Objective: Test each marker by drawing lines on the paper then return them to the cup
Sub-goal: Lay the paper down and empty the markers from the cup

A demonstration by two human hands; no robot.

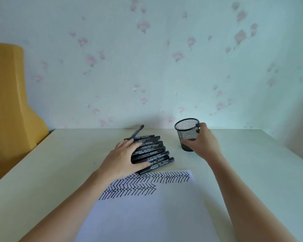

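Head view: the left hand lies flat, fingers spread, on a row of black markers at twelve o'clock of the lined paper. The right hand grasps the black mesh cup — upright, at two o'clock of the markers.

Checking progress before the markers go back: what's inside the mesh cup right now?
Through the mesh cup no markers show; they lie stacked on the table under the left hand. The right hand grips the cup's side and hides part of its lower wall.
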